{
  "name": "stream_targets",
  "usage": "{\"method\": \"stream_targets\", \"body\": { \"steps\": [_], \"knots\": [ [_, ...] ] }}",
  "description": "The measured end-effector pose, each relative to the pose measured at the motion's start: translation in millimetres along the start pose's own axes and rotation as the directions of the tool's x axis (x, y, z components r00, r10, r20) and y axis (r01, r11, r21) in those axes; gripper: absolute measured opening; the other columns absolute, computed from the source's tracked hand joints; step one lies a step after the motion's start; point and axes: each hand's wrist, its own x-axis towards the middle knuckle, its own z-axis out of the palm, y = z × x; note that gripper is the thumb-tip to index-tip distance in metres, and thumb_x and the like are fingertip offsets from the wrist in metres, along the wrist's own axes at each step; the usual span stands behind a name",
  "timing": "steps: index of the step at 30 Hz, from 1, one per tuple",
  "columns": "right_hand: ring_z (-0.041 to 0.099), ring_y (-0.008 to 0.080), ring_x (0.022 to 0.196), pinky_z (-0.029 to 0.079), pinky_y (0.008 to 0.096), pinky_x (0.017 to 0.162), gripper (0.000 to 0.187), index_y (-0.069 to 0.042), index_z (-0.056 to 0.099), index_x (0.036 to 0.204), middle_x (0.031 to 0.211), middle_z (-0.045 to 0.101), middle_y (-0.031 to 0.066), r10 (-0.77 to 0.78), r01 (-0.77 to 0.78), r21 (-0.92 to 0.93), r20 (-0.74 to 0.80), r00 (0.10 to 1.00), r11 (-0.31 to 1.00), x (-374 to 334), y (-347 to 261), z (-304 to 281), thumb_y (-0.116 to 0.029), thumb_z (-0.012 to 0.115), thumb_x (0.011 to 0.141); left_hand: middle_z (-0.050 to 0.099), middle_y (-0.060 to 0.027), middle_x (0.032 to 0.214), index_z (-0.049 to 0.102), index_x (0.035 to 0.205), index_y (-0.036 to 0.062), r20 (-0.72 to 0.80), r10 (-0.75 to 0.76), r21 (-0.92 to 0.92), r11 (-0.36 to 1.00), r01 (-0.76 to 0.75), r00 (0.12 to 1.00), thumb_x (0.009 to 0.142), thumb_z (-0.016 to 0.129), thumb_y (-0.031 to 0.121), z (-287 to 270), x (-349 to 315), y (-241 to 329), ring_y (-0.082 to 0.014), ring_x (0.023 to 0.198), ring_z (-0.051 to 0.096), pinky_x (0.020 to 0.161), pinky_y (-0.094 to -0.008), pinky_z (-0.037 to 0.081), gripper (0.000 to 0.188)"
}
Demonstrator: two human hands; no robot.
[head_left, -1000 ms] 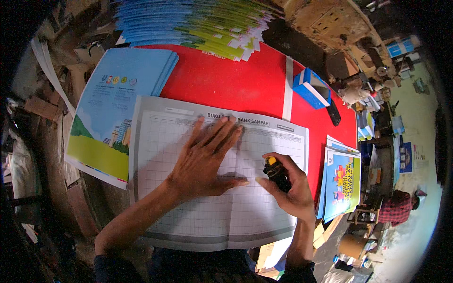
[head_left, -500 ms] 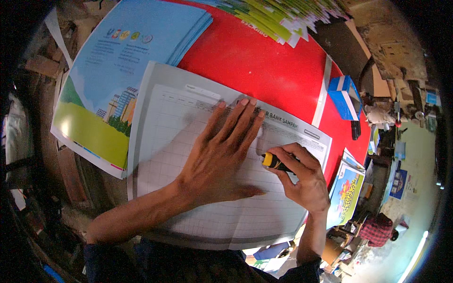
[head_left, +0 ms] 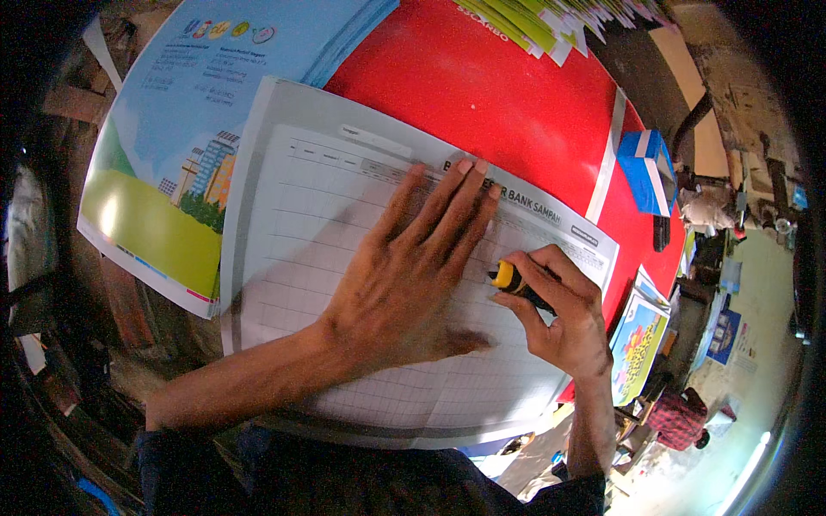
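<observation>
My left hand point(head_left: 409, 258) lies flat on a large white printed form sheet point(head_left: 292, 258) with a ruled table, its fingers stretched toward the heading. To its right, my right hand point(head_left: 564, 314) is closed around what looks like a black-and-yellow utility knife point(head_left: 509, 277). The yellow end with a small dark tip points left, close over the sheet. Most of the knife's body is hidden in my palm, and I cannot tell whether the tip touches the paper. A fold line runs down the lower part of the sheet.
The sheet rests on a red tabletop point(head_left: 465, 95). A stack of blue-and-green printed sheets point(head_left: 163, 172) lies left, and green-edged papers point(head_left: 551, 21) lie at the far side. A blue-and-white box point(head_left: 645, 172) and colourful booklets point(head_left: 638, 340) are at right. A person in a checked shirt point(head_left: 675, 421) is beyond.
The view has shifted slightly. My right hand with the utility knife stays beside my left hand, which keeps lying flat on the sheet; little else differs.
</observation>
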Motion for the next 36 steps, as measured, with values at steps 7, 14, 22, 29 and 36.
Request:
{"method": "stream_targets", "body": {
  "steps": [7,14,22,29,36],
  "knots": [
    [0.069,0.0225,0.085,0.056,0.0326,0.072,0.046,0.005,0.072,0.118,0.094,0.067,0.0132,0.056,-0.056,0.037,-0.019,0.998,0.998,3.0,-2.7,-0.5,0.003,0.086,0.075,0.028,-0.0251,0.166,0.03,0.158,-0.0066,-0.03,-0.015,0.016,1.0,0.016,0.999,0.065,0.08,0.074,2.3,-3.7,-0.7,-0.0363,0.159,0.019,0.131,-0.0553,0.009,0.133],
    [0.07,0.0219,0.083,0.056,0.0327,0.073,0.051,0.002,0.073,0.119,0.095,0.069,0.0129,-0.108,0.108,0.009,-0.03,0.994,0.994,3.6,10.9,0.2,0.001,0.089,0.071,0.029,-0.0242,0.166,0.032,0.158,-0.007,-0.039,-0.006,0.007,1.0,0.006,0.999,0.064,0.08,0.075,2.3,-3.1,-1.7,-0.0359,0.159,0.019,0.131,-0.055,0.009,0.133],
    [0.072,0.0238,0.083,0.058,0.0319,0.071,0.041,-0.003,0.074,0.117,0.095,0.071,0.0118,-0.037,0.041,0.059,-0.067,0.997,0.997,5.3,11.6,0.9,-0.003,0.086,0.078,0.03,-0.0241,0.166,0.032,0.157,-0.0075,-0.016,-0.009,0.035,0.999,0.009,1.0,0.066,0.075,0.079,-2.2,-0.7,0.3,-0.0354,0.159,0.02,0.131,-0.0549,0.009,0.133],
    [0.046,0.0045,0.052,0.033,0.0228,0.046,0.036,-0.001,0.074,0.12,0.078,0.065,0.0,0.661,-0.547,0.387,-0.289,0.692,0.742,12.6,24.0,0.4,-0.033,0.066,0.104,0.031,-0.0249,0.165,0.033,0.155,-0.0113,-0.043,-0.014,0.04,0.999,0.016,0.999,0.065,0.073,0.083,0.4,-2.7,1.0,-0.0349,0.158,0.022,0.13,-0.0546,0.008,0.136],
    [0.071,0.0203,0.092,0.057,0.0289,0.079,0.047,0.001,0.074,0.118,0.105,0.072,0.0128,0.022,-0.008,0.066,-0.212,0.977,0.998,-22.5,3.5,7.0,0.0,0.089,0.073,0.031,-0.0257,0.164,0.031,0.155,-0.0127,-0.04,-0.001,0.042,0.999,0.003,0.999,0.066,0.073,0.084,4.1,-4.3,-0.8,-0.0353,0.158,0.022,0.13,-0.0557,0.007,0.138]
  ]
}}
